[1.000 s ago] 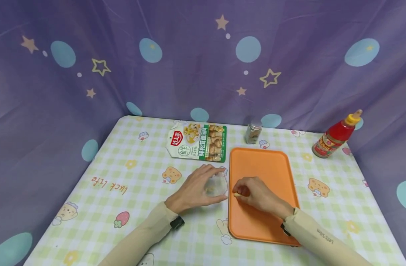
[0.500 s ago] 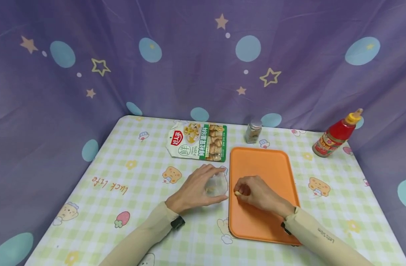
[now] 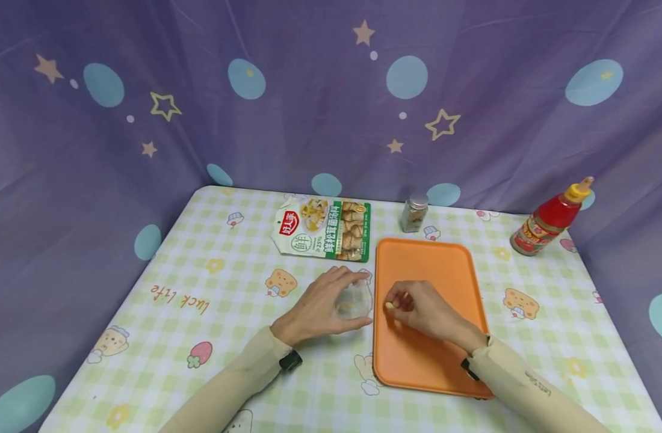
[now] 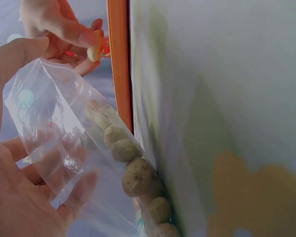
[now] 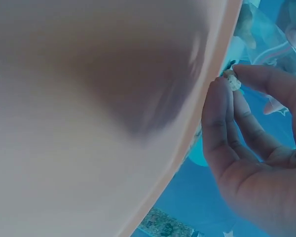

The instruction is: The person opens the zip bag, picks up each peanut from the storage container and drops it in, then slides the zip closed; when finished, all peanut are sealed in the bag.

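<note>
My left hand (image 3: 317, 307) rests at the tray's left side, thumb and fingers curled round a clear plastic bag (image 3: 357, 297). In the left wrist view the bag (image 4: 52, 103) holds several tan, lumpy pieces that look like peanuts (image 4: 137, 177). Over the left part of the orange tray (image 3: 434, 261), my right hand (image 3: 420, 307) pinches one small pale piece, seemingly a peanut (image 3: 389, 305), between thumb and fingertips. The right wrist view has this peanut (image 5: 232, 80) beside the tray's rim, its surface rough. In the head view the left hand partly hides the bag.
A soup-seasoning packet (image 3: 322, 230) lies behind my left hand. Past the tray's back edge stands a small glass jar (image 3: 413, 215) with a metal lid. A red sauce bottle (image 3: 550, 222) with a yellow cap is at the back right. A checked cloth (image 3: 244, 252) covers the table.
The right hand has shifted slightly right and away from me, carrying the pinched peanut off the tray's left rim. My left hand and the bag stay put.
</note>
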The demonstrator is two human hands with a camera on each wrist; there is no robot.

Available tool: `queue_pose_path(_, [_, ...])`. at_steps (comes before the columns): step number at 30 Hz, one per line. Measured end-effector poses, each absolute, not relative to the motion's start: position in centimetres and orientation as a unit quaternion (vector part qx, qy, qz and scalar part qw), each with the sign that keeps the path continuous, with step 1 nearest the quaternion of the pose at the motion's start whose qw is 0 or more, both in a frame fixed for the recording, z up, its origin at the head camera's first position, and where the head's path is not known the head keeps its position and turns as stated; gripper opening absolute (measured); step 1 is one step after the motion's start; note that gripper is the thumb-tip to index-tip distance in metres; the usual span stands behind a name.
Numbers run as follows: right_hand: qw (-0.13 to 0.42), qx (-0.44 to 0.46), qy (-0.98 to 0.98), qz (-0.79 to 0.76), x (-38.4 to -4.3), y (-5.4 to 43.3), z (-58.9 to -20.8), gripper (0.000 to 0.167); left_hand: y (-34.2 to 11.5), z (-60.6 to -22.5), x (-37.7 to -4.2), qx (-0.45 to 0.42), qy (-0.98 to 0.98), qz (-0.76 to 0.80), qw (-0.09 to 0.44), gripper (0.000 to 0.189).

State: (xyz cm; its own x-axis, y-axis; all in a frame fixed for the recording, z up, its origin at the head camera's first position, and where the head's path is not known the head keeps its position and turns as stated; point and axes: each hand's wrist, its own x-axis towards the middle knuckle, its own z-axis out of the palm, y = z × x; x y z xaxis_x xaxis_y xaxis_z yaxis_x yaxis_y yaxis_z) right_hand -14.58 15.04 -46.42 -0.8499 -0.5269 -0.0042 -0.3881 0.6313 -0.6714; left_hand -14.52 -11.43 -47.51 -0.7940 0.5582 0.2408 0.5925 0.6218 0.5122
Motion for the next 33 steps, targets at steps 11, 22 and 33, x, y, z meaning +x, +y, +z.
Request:
queue_pose_path(11, [0.078, -0.233, 0.89, -0.383, -14.6, 14.1, -45.4, 0.009, -11.4, -47.5, -14.5, -0.32, -0.9, -0.295, 0.031, 0.08])
queue_pose_path(22, [0.065, -0.222, 0.876, -0.423, -14.4, 12.6, -44.6, 0.013, -11.4, -47.4, -14.4, -0.322, -0.9, -0.29, 0.035, 0.079])
queue_pose_path(33, [0.063, -0.23, 0.868, -0.435, -14.1, 11.7, -44.5, 0.015, -11.4, -47.4, -14.4, -0.325, -0.897, -0.297, 0.037, 0.079])
